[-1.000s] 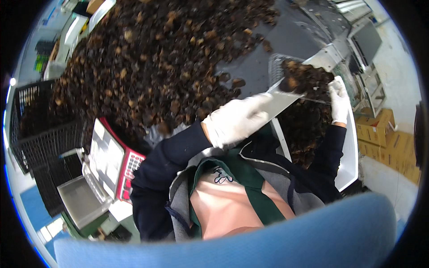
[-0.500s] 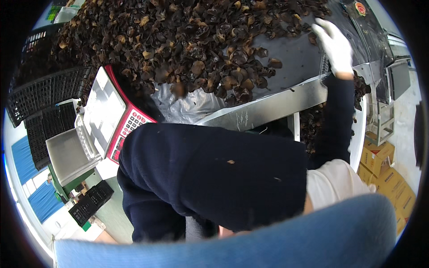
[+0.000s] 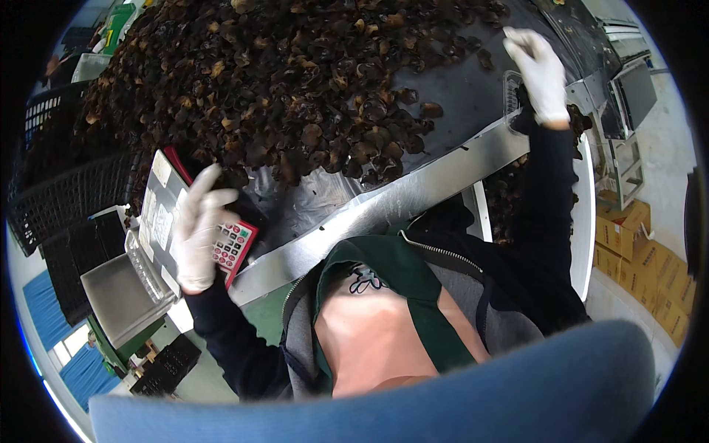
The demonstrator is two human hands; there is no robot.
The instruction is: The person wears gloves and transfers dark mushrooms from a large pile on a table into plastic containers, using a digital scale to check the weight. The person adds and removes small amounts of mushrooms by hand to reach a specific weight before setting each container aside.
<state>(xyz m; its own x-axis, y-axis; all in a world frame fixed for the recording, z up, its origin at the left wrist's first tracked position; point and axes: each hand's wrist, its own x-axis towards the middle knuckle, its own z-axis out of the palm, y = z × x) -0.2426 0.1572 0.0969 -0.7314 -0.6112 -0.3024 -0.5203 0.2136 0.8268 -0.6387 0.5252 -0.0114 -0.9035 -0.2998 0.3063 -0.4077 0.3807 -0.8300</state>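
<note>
- In the head view, the left hand (image 3: 196,240), in a white glove, was at the left of the frame, over a red-and-white scale with a keypad (image 3: 235,249). Its fingers were stretched toward the top of the frame and partly spread, with nothing visible in them; whether they touched the scale could not be told.
- The right hand (image 3: 539,77), gloved alike, was at the upper right, its fingers bent toward the upper left, with a gap showing between them near the tips. Whether they pinched anything could not be told.
- Just beside that hand, on its left, was a clear plastic container (image 3: 510,94), partly hidden by the glove; contact between them was unclear.
- Dark brown, curled, mushroom-like pieces (image 3: 281,88) lay in a broad heap from the upper left to the upper middle, on a dark surface (image 3: 469,92) that showed bare toward the upper right.
- A shiny metal strip (image 3: 413,193) ran along the near edge of the surface, with crumpled clear plastic (image 3: 314,196) just above it.
- A white bin (image 3: 586,221) at the right held more dark pieces, under the right forearm.
- Black crates (image 3: 70,203) stood at the left; cardboard boxes (image 3: 639,269) were stacked at the lower right.
</note>
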